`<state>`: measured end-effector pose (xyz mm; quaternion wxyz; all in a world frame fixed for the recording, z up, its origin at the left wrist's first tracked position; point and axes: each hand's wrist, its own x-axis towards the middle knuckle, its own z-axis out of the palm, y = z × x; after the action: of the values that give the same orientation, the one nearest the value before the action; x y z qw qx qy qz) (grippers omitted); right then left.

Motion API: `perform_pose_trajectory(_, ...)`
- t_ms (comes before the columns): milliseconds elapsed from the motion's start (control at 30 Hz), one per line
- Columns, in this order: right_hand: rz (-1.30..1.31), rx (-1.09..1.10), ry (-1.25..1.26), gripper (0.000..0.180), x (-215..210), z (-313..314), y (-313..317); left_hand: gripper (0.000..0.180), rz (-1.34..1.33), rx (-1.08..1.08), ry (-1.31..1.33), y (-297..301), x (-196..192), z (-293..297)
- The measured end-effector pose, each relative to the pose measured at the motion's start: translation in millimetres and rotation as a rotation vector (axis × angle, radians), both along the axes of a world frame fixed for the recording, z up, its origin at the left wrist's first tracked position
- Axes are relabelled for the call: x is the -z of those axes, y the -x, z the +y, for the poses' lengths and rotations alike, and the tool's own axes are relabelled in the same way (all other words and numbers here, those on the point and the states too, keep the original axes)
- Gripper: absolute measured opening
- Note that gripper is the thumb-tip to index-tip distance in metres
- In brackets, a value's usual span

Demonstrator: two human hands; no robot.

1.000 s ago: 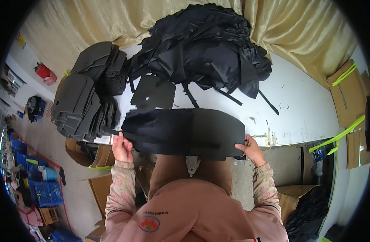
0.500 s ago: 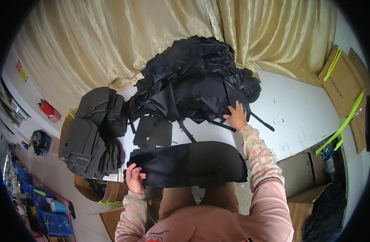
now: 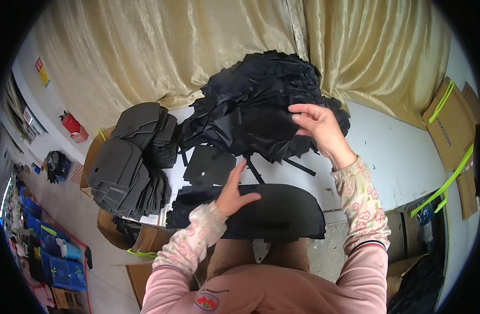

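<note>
- While the left hand (image 3: 230, 198) is held with thumb and fingers spread apart over the long black panel (image 3: 289, 212), no grip on it can be seen; the panel is laid beneath that hand, mostly to its right.
- The right hand (image 3: 323, 131) is raised in front of the heap of black fabric (image 3: 261, 102), its thumb and forefinger drawn near each other; whether cloth is pinched there cannot be told.
- The fabric is judged light, limp and rather slippery, with layers likely to slide or cling; a single sheet would best be taken by a free edge, near the right fingertips.
- The panel is judged light but stiffer, bendable rather than fragile; it would best be held by its two short ends, to either side of the left hand.
- The heap is seen crumpled and glossy, with narrow black strips (image 3: 254, 170) trailed between the hands onto the white desk (image 3: 397, 157).
- The panel is matt and smooth at its rounded end, right of the left hand; darker, slightly bluish cloth is seen left of that hand.
</note>
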<state>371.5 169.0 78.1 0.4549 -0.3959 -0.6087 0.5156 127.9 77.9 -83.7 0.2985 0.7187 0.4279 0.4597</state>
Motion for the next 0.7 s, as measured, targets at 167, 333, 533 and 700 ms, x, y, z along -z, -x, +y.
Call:
perform_pose_trajectory(167,0.157,-0.129,0.058,0.025,7.5,-26.9,24.2,0.069,-0.662,0.141,-0.029,-33.9,-35.7,19.2)
perform_pose_trajectory(333,-0.461,0.221,-0.927,0.036,-3.1,-33.2,12.0,0.019,-0.584,0.130,-0.125,-15.3,-69.5,9.3)
perform_pose_trajectory(533,-0.818,-0.431,-1.083,0.104,-89.4,-106.1,54.4,0.025,-0.465,0.066,-0.185,-12.5,-102.3,7.1)
perform_pose_trajectory(700,-0.985,-0.061,-1.440,0.062,-80.7,-123.5,90.8,0.031,-0.317,-0.118,-0.511,-19.3,-126.0,8.4)
